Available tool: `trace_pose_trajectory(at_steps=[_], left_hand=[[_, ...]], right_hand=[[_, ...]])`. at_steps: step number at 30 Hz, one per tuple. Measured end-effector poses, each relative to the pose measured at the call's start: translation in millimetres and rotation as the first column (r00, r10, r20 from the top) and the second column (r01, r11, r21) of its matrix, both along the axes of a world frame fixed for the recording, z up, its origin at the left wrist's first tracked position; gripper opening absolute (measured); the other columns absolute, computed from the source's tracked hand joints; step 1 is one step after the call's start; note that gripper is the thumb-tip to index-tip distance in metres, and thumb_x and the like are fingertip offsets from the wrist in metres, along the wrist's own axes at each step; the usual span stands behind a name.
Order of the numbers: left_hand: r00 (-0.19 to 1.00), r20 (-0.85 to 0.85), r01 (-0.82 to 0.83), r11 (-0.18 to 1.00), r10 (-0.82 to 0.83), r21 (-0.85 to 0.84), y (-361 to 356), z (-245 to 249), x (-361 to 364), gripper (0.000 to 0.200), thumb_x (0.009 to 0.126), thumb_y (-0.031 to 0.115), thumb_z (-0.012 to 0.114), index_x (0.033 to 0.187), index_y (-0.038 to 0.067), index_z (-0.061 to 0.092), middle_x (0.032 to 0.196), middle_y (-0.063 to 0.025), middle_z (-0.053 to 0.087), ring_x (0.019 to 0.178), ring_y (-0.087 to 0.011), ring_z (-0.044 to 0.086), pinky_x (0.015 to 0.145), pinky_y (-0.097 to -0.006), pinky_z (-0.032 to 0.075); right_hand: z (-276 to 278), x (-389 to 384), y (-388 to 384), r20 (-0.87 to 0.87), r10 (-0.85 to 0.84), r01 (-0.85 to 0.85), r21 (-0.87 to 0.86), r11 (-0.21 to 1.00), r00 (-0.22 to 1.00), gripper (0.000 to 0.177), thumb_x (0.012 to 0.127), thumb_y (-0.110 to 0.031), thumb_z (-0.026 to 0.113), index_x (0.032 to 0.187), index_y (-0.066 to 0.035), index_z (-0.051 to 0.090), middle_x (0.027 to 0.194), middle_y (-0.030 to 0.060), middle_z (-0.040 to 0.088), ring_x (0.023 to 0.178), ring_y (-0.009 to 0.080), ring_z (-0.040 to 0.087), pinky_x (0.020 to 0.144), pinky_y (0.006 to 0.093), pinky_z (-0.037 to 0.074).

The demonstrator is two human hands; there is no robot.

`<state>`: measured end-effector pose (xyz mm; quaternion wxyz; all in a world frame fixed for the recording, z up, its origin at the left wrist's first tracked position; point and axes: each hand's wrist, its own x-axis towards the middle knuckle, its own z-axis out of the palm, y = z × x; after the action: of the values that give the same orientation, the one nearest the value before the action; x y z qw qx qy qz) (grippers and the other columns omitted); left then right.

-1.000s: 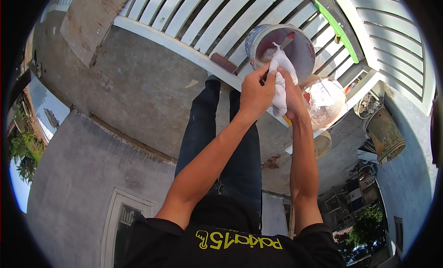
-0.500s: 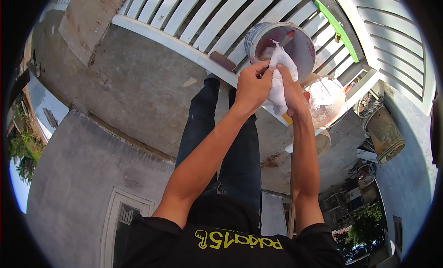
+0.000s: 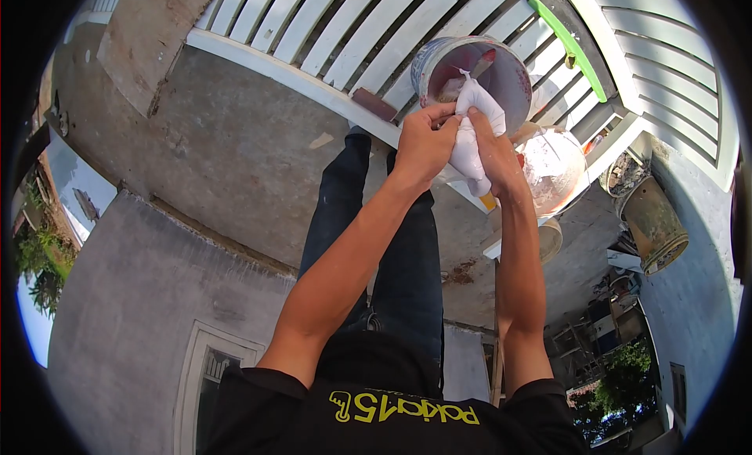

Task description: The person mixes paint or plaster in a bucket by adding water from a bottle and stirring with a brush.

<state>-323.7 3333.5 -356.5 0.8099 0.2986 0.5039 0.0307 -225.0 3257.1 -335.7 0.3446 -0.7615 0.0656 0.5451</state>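
A soft white plastic bag (image 3: pixel 486 104), filled with something white and twisted to a point at its upper tip, is held between both my hands. My left hand (image 3: pixel 425 146) pinches its middle from the left, thumb and fingers closed. From the right, my right hand (image 3: pixel 498 156) wraps around it with the thumb pressed on top. The bag's lower end bulges below my fingers. Just behind the bag stands a bucket (image 3: pixel 515 83), its inside smeared with white, with a red-handled tool (image 3: pixel 486 61) leaning in it. What the bag contains cannot be made out.
The bucket stands on a white slatted bench (image 3: pixel 368 44). Beside it are a second container with white material (image 3: pixel 553 164), a long green-edged tool (image 3: pixel 570 44) and a brown block (image 3: pixel 374 104). A dirty bucket (image 3: pixel 656 224) lies on the right, near the wall.
The lower part of the bag looks fuller and smoother, less pinched in than before. Both hands keep nearly the same place, and the view has shifted slightly.
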Motion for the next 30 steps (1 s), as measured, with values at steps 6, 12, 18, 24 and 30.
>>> trace_pose_trajectory(at_steps=[6,12,18,24,30], left_hand=[[1.000,0.008,-0.019,0.999,0.019,-0.042,-0.4,2.4,2.0,0.028,0.096,0.005,0.059,0.120,-0.007,0.062,0.105,-0.0125,0.069,0.089,-0.0145,0.067,0.077,-0.0263,0.054],[0.999,0.019,-0.032,0.994,0.034,-0.101,1.9,3.6,2.4,0.027,0.095,0.007,0.060,0.118,-0.007,0.062,0.103,-0.0119,0.069,0.088,-0.0148,0.066,0.078,-0.0274,0.053],[0.983,0.091,-0.126,0.943,0.161,-0.308,8.0,-1.3,4.1,0.032,0.092,0.023,0.067,0.110,-0.004,0.065,0.104,-0.0113,0.067,0.090,-0.0168,0.066,0.078,-0.0327,0.053],[0.998,-0.004,0.066,0.976,-0.069,-0.208,7.9,10.1,32.3,0.039,0.087,0.030,0.075,0.106,-0.003,0.067,0.101,-0.0121,0.067,0.089,-0.0181,0.067,0.076,-0.0331,0.054],[0.999,0.023,0.044,0.990,-0.042,-0.136,-2.3,-11.8,30.8,0.038,0.088,0.026,0.075,0.105,-0.007,0.067,0.099,-0.0132,0.070,0.083,-0.0177,0.068,0.071,-0.0314,0.055]], right_hand=[[-7.5,4.3,-7.9,0.056,0.099,-0.100,0.010,0.995,0.994,0.055,0.101,-0.044,0.043,0.126,0.003,0.057,0.102,0.0169,0.067,0.093,0.0206,0.062,0.084,0.0326,0.048],[-9.8,8.8,-9.0,0.130,0.200,-0.201,-0.005,0.979,0.971,0.053,0.100,-0.041,0.042,0.127,0.003,0.054,0.108,0.0228,0.066,0.098,0.0282,0.063,0.090,0.0370,0.046],[-1.4,9.0,-5.3,0.285,0.253,-0.265,0.004,0.964,0.924,0.050,0.100,-0.038,0.043,0.125,0.003,0.054,0.111,0.0301,0.063,0.106,0.0398,0.063,0.093,0.0412,0.045],[-7.4,5.8,-11.4,0.275,0.378,-0.376,-0.062,0.925,0.884,0.048,0.099,-0.037,0.045,0.116,0.005,0.058,0.104,0.0338,0.065,0.104,0.0498,0.061,0.089,0.0483,0.046],[-9.4,9.7,-7.2,0.251,0.515,-0.475,-0.205,0.856,0.820,0.048,0.097,-0.035,0.049,0.105,0.010,0.062,0.097,0.0344,0.065,0.099,0.0508,0.062,0.083,0.0503,0.048]])
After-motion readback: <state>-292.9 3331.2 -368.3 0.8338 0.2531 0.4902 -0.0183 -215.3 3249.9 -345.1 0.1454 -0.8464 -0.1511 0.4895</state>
